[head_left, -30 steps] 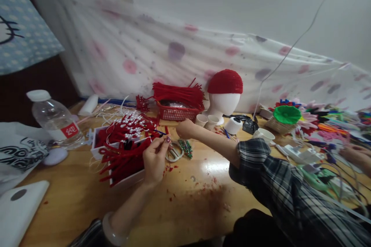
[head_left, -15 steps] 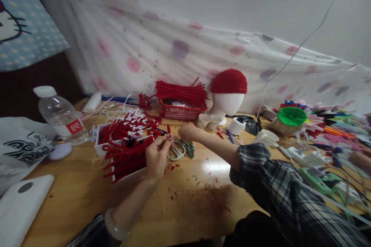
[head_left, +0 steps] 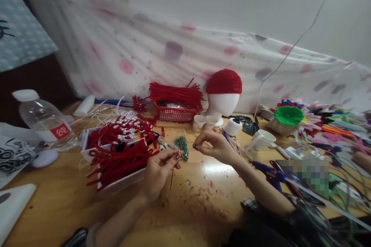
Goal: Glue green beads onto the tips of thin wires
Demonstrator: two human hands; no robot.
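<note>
My left hand point(head_left: 159, 170) is closed in a pinch around a thin dark wire point(head_left: 172, 179), which hangs down below the fingertips. My right hand point(head_left: 213, 144) hovers a little to the right, thumb and forefinger pinched together, with a tiny green bead-like speck at their tips. Between and just behind the hands lies a heap of green beads point(head_left: 182, 143) with some red among them. Scissors point(head_left: 162, 146) lie partly hidden behind my left hand. Left of that hand, a white box point(head_left: 124, 180) holds red fuzzy stems point(head_left: 121, 160), and pearl-tipped stems point(head_left: 124, 125) lie behind.
A red basket point(head_left: 176, 115) of fuzzy stems stands at the back beside a white mannequin head point(head_left: 222, 104) in a red cap. Paper cups point(head_left: 199, 122), a thread spool point(head_left: 232, 126) and a mug point(head_left: 264, 140) stand right of centre. A blue glue gun point(head_left: 269, 173) and phone point(head_left: 298, 185) lie right; a bottle point(head_left: 48, 121) stands left.
My right hand has drawn back toward me and to the right, now pinched beside my left hand. The left hand has come slightly nearer, still pinching. The view has shifted slightly.
</note>
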